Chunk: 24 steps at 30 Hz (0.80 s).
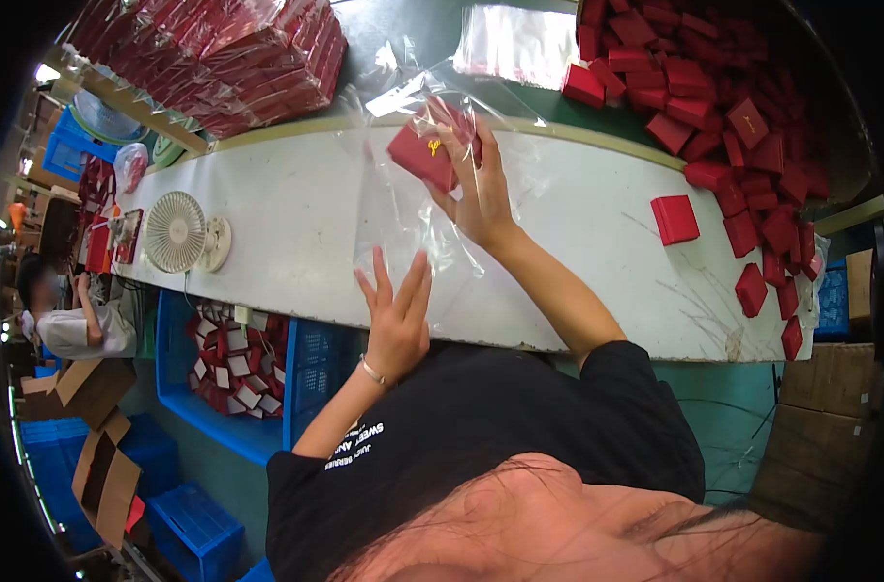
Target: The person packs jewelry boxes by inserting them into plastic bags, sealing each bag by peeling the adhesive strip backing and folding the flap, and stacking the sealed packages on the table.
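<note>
- Your left hand [398,325]: one of two in use, fingers spread and gripping nothing, just beside the lower part of the bag; whether a fingertip touches it, you cannot tell. One bracelet [372,371] circles the wrist.
- Your right hand [481,184]: thumb and fingers pinch one red box [417,155], gold lettering on its face, raised over the table.
- One clear bag [446,254] around your right hand and the box; the folds hide how far in the box sits.
- One blue bin [224,436], below the table edge to your left, with red and white pieces too overlapped to count.
- One white table [296,213] before you.
- One single box [675,220], red, lying apart to the right of your right hand.
- One fan [174,233] on the table, to your left.
- One heap [675,78] of red boxes, far right, too many to count.
- One clear sheaf [516,41] beyond your right hand.
- One wrapped stack [228,58] of red packs, far left.
- One other person [83,330], farthest left.
</note>
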{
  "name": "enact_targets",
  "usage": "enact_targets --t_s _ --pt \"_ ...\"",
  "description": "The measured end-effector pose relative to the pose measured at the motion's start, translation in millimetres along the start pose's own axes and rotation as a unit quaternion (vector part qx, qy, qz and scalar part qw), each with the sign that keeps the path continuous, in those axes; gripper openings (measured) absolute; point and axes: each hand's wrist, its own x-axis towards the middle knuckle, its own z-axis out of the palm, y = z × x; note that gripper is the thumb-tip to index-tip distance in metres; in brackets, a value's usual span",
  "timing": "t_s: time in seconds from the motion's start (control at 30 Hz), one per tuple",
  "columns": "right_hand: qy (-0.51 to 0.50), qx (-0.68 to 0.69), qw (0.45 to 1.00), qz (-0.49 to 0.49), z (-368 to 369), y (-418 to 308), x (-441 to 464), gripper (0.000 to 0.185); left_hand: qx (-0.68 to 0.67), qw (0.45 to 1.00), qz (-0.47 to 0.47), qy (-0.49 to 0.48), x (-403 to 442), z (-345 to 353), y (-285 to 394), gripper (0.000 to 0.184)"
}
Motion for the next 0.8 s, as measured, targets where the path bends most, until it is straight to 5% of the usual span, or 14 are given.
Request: enact_targets --t_s 0.17,0.27,0.43,0.53,0.57,0.6,0.67,0.77,0.8 --pt "-0.090 -0.017 0.996 -0.022 26 17 -46 0.087 -0.114 0.991 -0.025 -0.059 -1 15 -12 0.095" --pt "-0.156 -0.010 0.981 0.116 59 45 -50 0.091 -0.176 0.978 -0.016 -0.110 4 12 -10 0.099" --pt "0.037 -0.052 0.998 0.004 72 77 -14 0.077 -0.169 0.978 -0.039 -0.113 -13 11 -13 0.096" --pt "0.079 0.045 0.995 -0.035 81 75 -21 0.074 -0.130 0.985 -0.090 -0.066 -14 8 -29 0.097" --pt "0.000 0.125 0.989 -0.073 77 78 -24 0.070 -0.139 0.982 -0.109 -0.069 -14 8 -34 0.098" --pt "-0.098 0.097 0.988 -0.068 74 75 -27 0.070 -0.148 0.978 -0.128 -0.071 -13 8 -38 0.099" --pt "-0.094 0.019 0.994 -0.059 75 73 -29 0.070 -0.210 0.968 -0.101 -0.093 -18 8 -33 0.101" --pt "-0.027 -0.086 0.993 0.078 86 83 -23 0.068 -0.189 0.974 -0.061 -0.112 -18 16 -15 0.103" --pt "-0.039 0.316 0.923 0.215 90 73 -18 0.070 -0.141 0.982 -0.071 -0.103 -17 16 -14 0.103"
